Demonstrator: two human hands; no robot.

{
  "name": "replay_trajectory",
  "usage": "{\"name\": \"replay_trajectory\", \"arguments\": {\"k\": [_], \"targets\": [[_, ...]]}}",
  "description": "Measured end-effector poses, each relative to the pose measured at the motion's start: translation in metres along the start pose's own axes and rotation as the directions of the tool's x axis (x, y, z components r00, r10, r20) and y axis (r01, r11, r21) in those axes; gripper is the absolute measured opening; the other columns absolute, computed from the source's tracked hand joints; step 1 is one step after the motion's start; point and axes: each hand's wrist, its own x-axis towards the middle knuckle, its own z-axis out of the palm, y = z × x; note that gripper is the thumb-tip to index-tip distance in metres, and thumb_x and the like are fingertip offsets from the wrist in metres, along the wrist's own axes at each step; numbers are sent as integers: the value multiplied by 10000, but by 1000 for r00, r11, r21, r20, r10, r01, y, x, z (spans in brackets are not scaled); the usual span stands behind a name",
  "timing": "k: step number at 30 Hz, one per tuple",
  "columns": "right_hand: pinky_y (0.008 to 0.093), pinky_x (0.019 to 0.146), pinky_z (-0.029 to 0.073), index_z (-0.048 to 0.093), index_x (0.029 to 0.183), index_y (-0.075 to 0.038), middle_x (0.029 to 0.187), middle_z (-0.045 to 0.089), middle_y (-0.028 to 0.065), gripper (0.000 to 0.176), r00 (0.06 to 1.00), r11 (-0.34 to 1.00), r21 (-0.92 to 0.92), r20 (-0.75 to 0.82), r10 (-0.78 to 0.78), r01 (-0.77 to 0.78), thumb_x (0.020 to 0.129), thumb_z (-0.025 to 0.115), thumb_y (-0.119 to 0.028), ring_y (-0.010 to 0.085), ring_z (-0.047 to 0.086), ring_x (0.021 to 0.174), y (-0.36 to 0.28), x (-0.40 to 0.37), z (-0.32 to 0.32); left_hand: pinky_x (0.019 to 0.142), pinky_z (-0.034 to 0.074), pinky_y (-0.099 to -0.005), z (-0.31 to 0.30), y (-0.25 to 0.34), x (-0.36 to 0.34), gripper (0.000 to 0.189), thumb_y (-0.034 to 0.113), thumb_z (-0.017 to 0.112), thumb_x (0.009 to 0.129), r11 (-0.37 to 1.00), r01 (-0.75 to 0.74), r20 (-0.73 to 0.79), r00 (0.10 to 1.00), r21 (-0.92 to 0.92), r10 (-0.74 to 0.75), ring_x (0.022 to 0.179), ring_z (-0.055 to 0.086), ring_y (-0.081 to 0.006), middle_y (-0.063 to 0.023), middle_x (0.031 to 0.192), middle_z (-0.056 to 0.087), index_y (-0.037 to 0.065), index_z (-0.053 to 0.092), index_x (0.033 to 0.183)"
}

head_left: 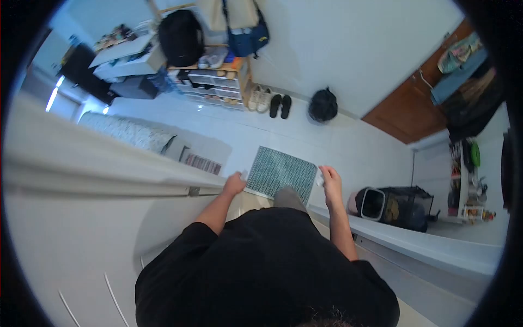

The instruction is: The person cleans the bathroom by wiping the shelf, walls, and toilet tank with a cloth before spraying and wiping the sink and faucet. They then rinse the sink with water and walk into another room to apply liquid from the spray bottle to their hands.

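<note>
My left hand [235,185] is closed, with a small pale white scrap [244,175] showing at its fingertips. My right hand [332,184] is raised on the other side of my body, its fingers pinched on another small white scrap [320,179]. Both scraps look thin, like tissue or paper, but their kind is not clear. Between the hands, a green patterned doormat [282,170] lies on the floor, and one grey-clad leg [290,197] reaches over its near edge.
A white door [109,163] stands at left, and a door frame [403,233] at right. Ahead are a shoe rack [218,83], black slippers [280,106] and a black bag [323,104]. A bin [372,204] sits at right, near a brown door [400,111] with hanging clothes.
</note>
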Motion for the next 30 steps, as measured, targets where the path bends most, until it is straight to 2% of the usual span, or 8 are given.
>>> {"name": "replay_trajectory", "arguments": {"k": [3,6,8,12,15,20,25,30], "targets": [[278,666,502,622,1176,-49,964,626,31,277,991,986,119,80,112,-121,969,568,-224,123,596,815,1,43,20,884,523,-438,-28,57,55,549,237,663,744,992,-86,-56,995,-94,81,976,666,-401,-277,1015,676,-12,586,1226],[290,646,499,581,1212,-15,947,631,63,320,983,989,58,132,128,-136,920,594,-146,132,598,794,-9,88,51,767,555,-389,-60,119,94,525,225,686,766,973,-102,35,993,-209,112,804,710,-311,-223,905,703,-25,583,1216],[298,646,508,574,1167,-6,921,624,73,314,969,990,78,225,100,-121,868,624,-86,137,607,775,-16,126,79,666,548,-324,-84,147,113,475,189,702,803,878,-106,62,986,-466,152,656,674,-187,-127,812,704,-11,585,1217],[298,626,509,562,1103,-4,902,615,78,276,916,990,31,383,117,-140,843,640,-51,147,621,750,-77,206,161,632,530,-280,-162,197,129,457,142,734,832,824,-70,89,986,-562,144,655,614,-106,-53,820,676,1,570,1234],[292,604,507,556,1040,-5,873,614,79,235,834,1000,0,552,-12,15,828,655,-29,152,633,724,-128,259,212,645,531,-273,-212,230,139,491,135,771,818,745,-72,43,990,-664,135,737,626,-101,-53,920,667,6,567,1246],[291,634,532,596,973,-18,854,625,57,158,642,989,42,756,-126,145,852,682,-72,145,639,740,-197,315,289,693,525,-260,-256,225,173,530,102,776,820,703,-250,-288,955,-665,68,777,610,-93,-18,1003,638,49,556,1298],[297,678,586,604,971,-28,921,609,46,137,524,998,-45,850,59,-41,882,691,-85,140,646,835,-252,330,350,707,477,-249,-293,193,185,384,82,698,837,735,-346,-506,862,-583,4,800,553,-61,37,887,593,75,594,1206],[288,703,558,621,1056,-36,899,610,20,174,342,992,-112,936,86,56,894,675,-62,114,612,825,-250,360,425,674,460,-245,-347,143,212,327,57,648,829,560,-365,-559,798,-744,-223,736,532,-43,45,842,559,48,598,1153]]}}
